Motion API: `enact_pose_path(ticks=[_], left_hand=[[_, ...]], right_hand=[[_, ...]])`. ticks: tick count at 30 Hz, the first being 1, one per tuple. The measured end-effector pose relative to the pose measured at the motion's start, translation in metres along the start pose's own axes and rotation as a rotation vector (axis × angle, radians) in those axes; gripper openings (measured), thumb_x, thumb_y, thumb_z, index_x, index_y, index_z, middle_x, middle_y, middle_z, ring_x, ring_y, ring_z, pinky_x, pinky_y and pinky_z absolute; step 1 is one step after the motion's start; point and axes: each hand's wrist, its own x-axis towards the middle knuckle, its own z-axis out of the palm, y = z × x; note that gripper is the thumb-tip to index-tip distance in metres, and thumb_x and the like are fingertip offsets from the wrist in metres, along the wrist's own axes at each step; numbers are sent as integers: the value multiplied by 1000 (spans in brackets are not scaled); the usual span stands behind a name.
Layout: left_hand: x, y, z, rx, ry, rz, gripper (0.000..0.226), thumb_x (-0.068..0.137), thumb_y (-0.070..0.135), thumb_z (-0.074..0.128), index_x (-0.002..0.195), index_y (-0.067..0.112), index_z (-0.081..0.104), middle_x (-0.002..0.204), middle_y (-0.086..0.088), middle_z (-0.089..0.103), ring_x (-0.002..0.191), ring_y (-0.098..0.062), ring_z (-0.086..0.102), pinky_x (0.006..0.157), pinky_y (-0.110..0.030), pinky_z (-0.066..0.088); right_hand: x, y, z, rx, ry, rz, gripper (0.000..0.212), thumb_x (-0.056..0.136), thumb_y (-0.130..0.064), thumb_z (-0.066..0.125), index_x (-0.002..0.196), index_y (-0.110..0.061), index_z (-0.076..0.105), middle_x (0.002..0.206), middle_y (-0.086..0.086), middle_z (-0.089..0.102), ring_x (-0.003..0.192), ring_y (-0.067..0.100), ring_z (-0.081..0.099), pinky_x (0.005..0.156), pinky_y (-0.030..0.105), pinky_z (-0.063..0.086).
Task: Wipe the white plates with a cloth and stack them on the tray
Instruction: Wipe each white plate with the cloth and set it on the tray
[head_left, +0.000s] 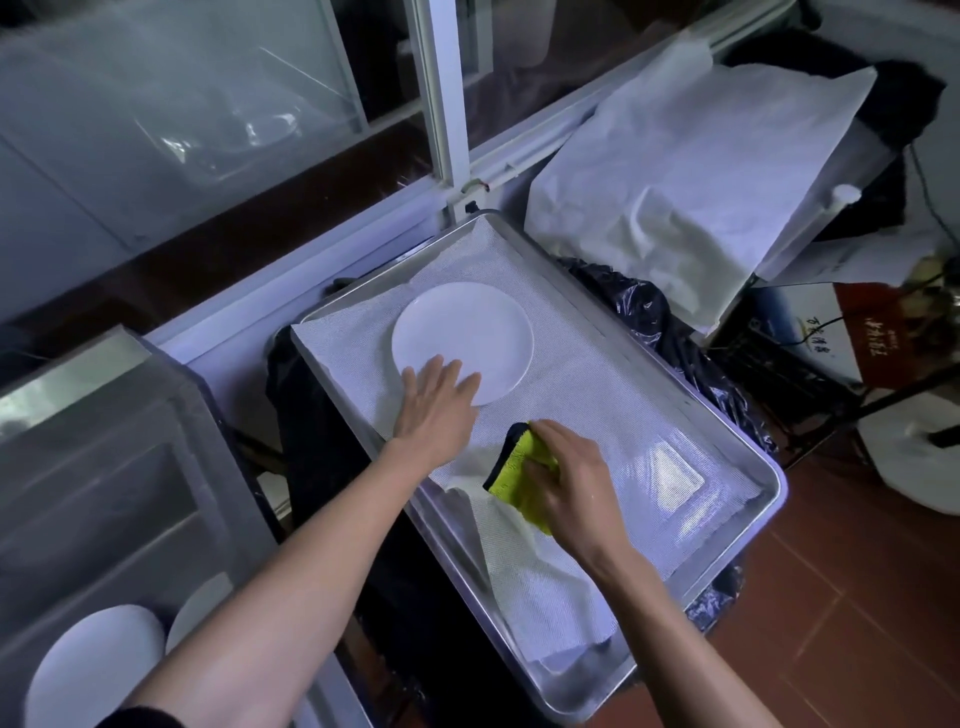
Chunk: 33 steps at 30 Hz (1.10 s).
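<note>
Head view: A round white plate (462, 340) is seen lying flat on a white textured liner (597, 415) inside a metal tray (748, 441), toward the tray's far end. The plate is plain and smooth, with a faint sheen and no pattern visible. The left hand (436, 405) is laid on the plate's near edge, fingers straight and slightly spread, fingertips resting on the white surface while the palm lies over the liner. The right hand (566, 478) is held just beside it, nearer the tray's middle, with its fingers curled around a bunched yellow cloth (524, 467) trimmed with a dark edge; the cloth is pressed down on the liner, apart from the plate. The liner is rumpled and folded over at the tray's near corner. The tray is set on something wrapped in black plastic (649, 306). At lower left, two more white plates (98, 660) are seen standing inside a clear-sided bin (104, 467), partly hidden by the left forearm. White sheeting (691, 171) is draped over items beyond the tray at upper right, and a window frame (441, 104) runs along the back. Reddish floor tiles (857, 597) are visible at right.
</note>
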Motion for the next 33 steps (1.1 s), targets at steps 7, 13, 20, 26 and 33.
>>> enact_pose_path(ticks=[7, 13, 20, 26, 33], left_hand=[[-47, -11, -6, -140, 129, 4, 41, 103, 32, 44, 141, 19, 55, 149, -4, 48, 141, -26, 36, 115, -51, 26], [-116, -43, 4, -251, 159, -111, 43, 104, 37, 44, 144, 22, 53, 148, 3, 51, 140, -21, 38, 118, -49, 28], [-211, -107, 25, -347, 238, -294, 39, 99, 33, 59, 135, 18, 63, 135, 0, 64, 131, -26, 52, 105, -46, 43], [-312, -173, 58, -471, 193, -469, 36, 96, 22, 56, 130, 16, 65, 125, -3, 68, 117, -28, 58, 98, -40, 47], [-418, -229, 116, -615, 144, -748, 41, 97, 29, 55, 138, 24, 59, 131, -1, 68, 118, -27, 61, 91, -41, 53]], right_hand=[[-5, -9, 4, -186, -51, -24, 43, 94, -12, 61, 136, -22, 56, 142, -8, 55, 115, 30, 52, 92, 47, 44], [2, -49, 15, -191, -63, -82, 47, 94, -10, 60, 138, -23, 56, 144, -9, 54, 120, 28, 49, 91, 42, 40], [-4, -135, 74, -120, -96, -247, 46, 92, -8, 65, 136, -21, 59, 143, -4, 56, 127, 26, 50, 96, 47, 42], [-25, -215, 158, -113, -253, -376, 55, 88, -3, 65, 141, -18, 57, 147, 1, 53, 127, 28, 50, 99, 47, 44], [-70, -283, 264, -119, -428, -443, 51, 90, -5, 62, 140, -14, 57, 145, 2, 55, 125, 31, 50, 98, 49, 44]])
